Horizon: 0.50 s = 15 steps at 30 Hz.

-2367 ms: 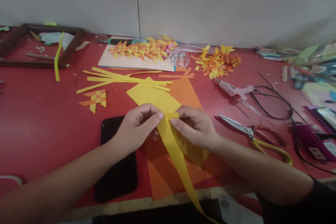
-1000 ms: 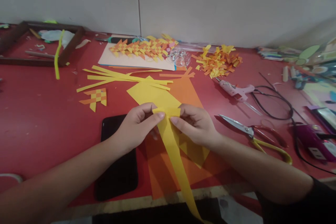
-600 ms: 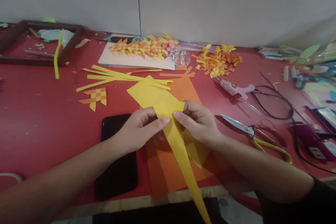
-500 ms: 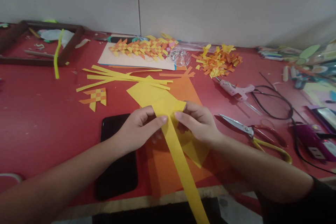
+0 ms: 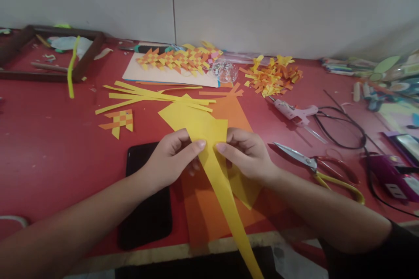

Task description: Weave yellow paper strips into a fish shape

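Note:
A long yellow paper strip (image 5: 222, 192) is pinched between my two hands, its lower end hanging past the table's front edge. My left hand (image 5: 178, 154) has thumb and fingers closed on the strip's left edge. On the other edge, my right hand (image 5: 245, 152) grips it the same way, thumb on top. Under the strip lie a yellow sheet (image 5: 176, 115) and an orange sheet (image 5: 237, 111). Several thin yellow strips (image 5: 137, 96) rest above the sheets. To the left sits a woven yellow-and-orange paper fish (image 5: 122, 120).
A black phone (image 5: 144, 213) lies under my left forearm. On the right are scissors (image 5: 307, 159), a pink glue gun (image 5: 296, 111) with its cable, and a purple device (image 5: 393, 174). Woven fish (image 5: 183, 59), a heap of paper pieces (image 5: 275, 74) and a dark frame (image 5: 88, 63) stand behind.
Both hands have shifted slightly up and left with the strip. Its upper end has turned more upright, and its hanging length now bows and twists.

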Available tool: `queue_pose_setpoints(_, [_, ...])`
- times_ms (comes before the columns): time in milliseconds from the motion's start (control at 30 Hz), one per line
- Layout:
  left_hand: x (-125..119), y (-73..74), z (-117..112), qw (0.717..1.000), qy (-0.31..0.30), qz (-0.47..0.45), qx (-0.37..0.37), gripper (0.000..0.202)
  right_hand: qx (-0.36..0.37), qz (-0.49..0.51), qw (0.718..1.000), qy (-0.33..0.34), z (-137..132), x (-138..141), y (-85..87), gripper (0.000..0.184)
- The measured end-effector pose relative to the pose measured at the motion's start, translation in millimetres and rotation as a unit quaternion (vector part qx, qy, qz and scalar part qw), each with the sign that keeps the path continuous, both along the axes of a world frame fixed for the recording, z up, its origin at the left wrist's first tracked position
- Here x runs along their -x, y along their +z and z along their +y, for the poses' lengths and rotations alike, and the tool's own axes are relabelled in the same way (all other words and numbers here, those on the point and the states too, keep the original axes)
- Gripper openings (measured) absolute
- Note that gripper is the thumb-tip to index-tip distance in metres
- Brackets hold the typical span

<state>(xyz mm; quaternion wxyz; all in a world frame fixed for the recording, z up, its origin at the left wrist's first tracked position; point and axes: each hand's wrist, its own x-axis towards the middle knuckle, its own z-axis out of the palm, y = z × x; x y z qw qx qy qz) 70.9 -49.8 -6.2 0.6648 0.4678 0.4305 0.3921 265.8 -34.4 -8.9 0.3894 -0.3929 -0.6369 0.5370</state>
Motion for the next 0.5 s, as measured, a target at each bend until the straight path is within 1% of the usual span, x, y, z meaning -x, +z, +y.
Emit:
queue_pose_setpoints(67, [-0.1, -1.8, 0.2, 1.000, 0.012, -0.005, 0.012, 0.023, 0.003, 0.005, 1.000, -0.007, 0.0, 0.5, 0.4, 0.037])
queue_pose_setpoints(133, [0.2, -2.9, 0.5, 1.000, 0.006, -0.010, 0.027, 0.027, 0.012, 0.009, 1.000, -0.008, 0.3, 1.2, 1.1, 0.038])
queue_pose_setpoints(233, [0.5, -1.2, 0.2, 0.999, -0.043, 0.004, 0.022, 0.033, 0.029, 0.019, 0.999, -0.008, 1.2, 1.9, 2.3, 0.039])
queue_pose_setpoints(300, [0.5, 1.7, -0.5, 0.997, -0.071, 0.031, -0.003, 0.032, 0.044, 0.030, 0.999, 0.002, 1.7, 1.7, 2.7, 0.038])
queue_pose_setpoints(333, [0.6, 3.0, -0.9, 0.996, -0.075, 0.043, -0.014, 0.030, 0.055, 0.034, 0.998, 0.016, 1.8, 1.3, 2.7, 0.037])
queue_pose_setpoints(433, [1.0, 4.4, -1.7, 0.997, -0.063, 0.047, -0.016, 0.028, 0.072, 0.028, 0.995, 0.056, 1.6, -0.1, 1.9, 0.035])
queue_pose_setpoints(500, [1.5, 3.3, -1.8, 0.998, -0.055, 0.036, -0.013, 0.027, 0.067, 0.017, 0.996, 0.059, 1.2, -1.0, 0.6, 0.036])
